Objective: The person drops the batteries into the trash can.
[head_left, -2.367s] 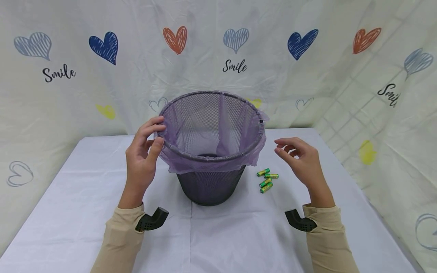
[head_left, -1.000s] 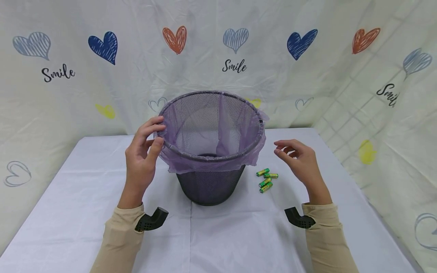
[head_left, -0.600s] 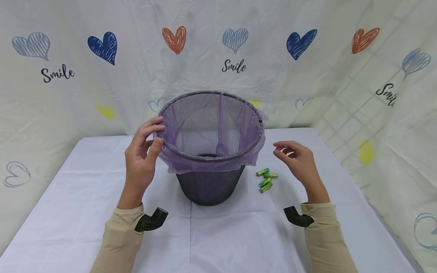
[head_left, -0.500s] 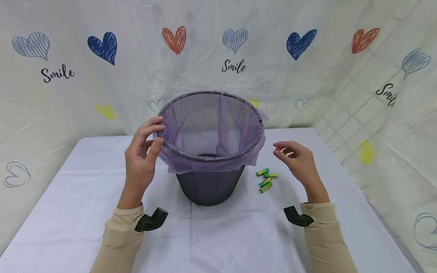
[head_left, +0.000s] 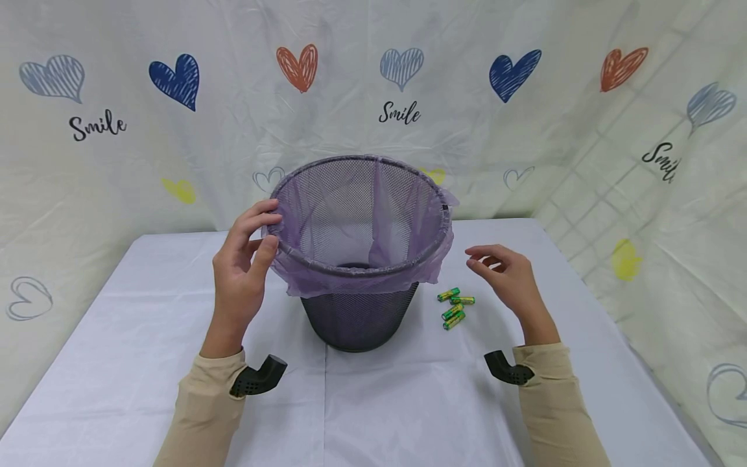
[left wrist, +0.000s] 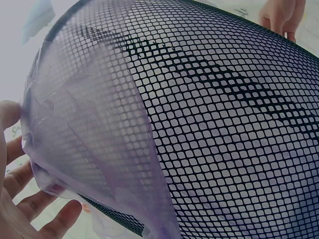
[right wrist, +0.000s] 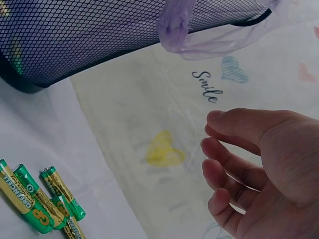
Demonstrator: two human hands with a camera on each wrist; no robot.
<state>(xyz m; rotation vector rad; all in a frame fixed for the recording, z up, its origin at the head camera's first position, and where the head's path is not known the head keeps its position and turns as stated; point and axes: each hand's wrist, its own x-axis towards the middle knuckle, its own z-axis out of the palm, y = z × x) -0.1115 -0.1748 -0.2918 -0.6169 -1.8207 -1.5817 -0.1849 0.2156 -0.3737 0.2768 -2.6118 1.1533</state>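
A black mesh wastebasket (head_left: pixel 362 324) stands upright on the table, lined with a thin purple trash bag (head_left: pixel 362 283) folded over its rim. My left hand (head_left: pixel 242 275) holds the basket's left rim, thumb and bent fingers against the bag-covered edge. The left wrist view shows the thumb and spread fingers beside the bag's fold (left wrist: pixel 84 124). Right of the basket, my right hand (head_left: pixel 510 279) hovers with loosely bent fingers and holds nothing. Several green and gold batteries (head_left: pixel 453 311) lie in a small cluster between the basket and that hand; the right wrist view shows them at lower left.
A white cloth covers the table (head_left: pixel 373 415). Behind it hangs a pale curtain (head_left: pixel 344 117) printed with hearts and the word Smile. A black camera mount sits on each beige-sleeved wrist, the left one (head_left: pixel 259 376) near the basket's lower left.
My right hand has drifted slightly down and left in the head view. The left hand, the wastebasket and the batteries stay as they were.
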